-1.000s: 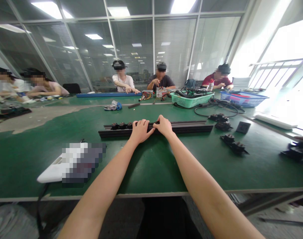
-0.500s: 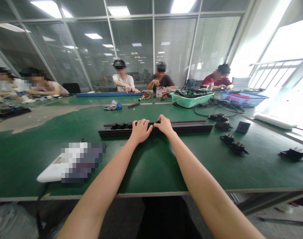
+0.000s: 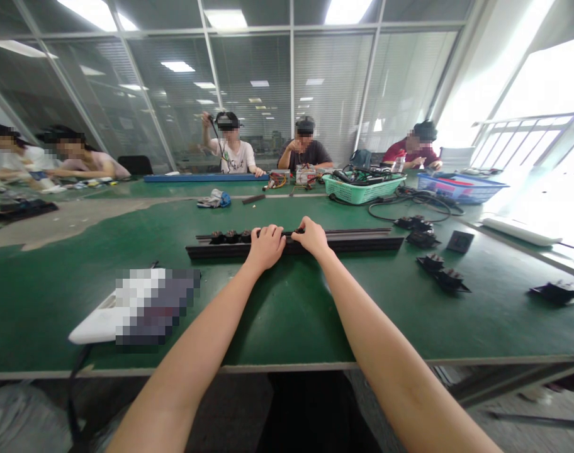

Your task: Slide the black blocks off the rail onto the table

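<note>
A long black rail (image 3: 357, 241) lies across the green table (image 3: 291, 314), with several black socket modules (image 3: 229, 237) seated in its left part. My left hand (image 3: 265, 248) rests on the rail's middle, its fingers curled over the top edge. My right hand (image 3: 310, 237) sits just to the right, fingers bent and pinching at something small on the rail between the two hands; what it grips is hidden.
Loose black socket modules (image 3: 442, 272) lie to the right, one (image 3: 555, 292) far right. A white device (image 3: 102, 321) sits front left. A green basket (image 3: 362, 187), a blue basket (image 3: 461, 187) and cables stand behind. Several people sit along the far side.
My hands have barely shifted on the rail. A person across the table has raised an arm to the head. A module at the far right edge is gone from view since a second ago.
</note>
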A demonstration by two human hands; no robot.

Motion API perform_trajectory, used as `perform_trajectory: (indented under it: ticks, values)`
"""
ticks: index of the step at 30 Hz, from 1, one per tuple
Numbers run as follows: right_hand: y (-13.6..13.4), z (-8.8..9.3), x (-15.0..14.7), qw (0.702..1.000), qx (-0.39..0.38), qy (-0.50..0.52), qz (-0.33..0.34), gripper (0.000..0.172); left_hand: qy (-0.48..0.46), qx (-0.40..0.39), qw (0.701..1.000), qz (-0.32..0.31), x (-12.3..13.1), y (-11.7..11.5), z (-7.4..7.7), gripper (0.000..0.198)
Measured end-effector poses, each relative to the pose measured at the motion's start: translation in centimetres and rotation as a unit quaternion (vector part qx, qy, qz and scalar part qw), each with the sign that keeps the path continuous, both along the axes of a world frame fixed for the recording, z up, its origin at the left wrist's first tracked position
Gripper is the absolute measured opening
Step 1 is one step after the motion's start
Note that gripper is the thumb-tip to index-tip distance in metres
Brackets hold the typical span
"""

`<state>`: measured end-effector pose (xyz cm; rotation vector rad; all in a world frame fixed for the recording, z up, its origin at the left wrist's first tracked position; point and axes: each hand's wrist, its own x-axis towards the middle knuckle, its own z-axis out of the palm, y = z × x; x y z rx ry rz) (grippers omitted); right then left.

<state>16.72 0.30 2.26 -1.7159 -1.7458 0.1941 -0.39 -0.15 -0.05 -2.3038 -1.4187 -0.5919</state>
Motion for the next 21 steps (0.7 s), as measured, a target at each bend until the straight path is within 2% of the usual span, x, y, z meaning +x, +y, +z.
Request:
perform_trajectory:
  ticks: [21]
  values:
    - [-0.18, 0.14, 0.29, 0.999, -0.010, -0.007, -0.030, 0.022, -0.011, -0.008, 1.000, -0.001, 0.06, -0.07, 0.13, 0.037]
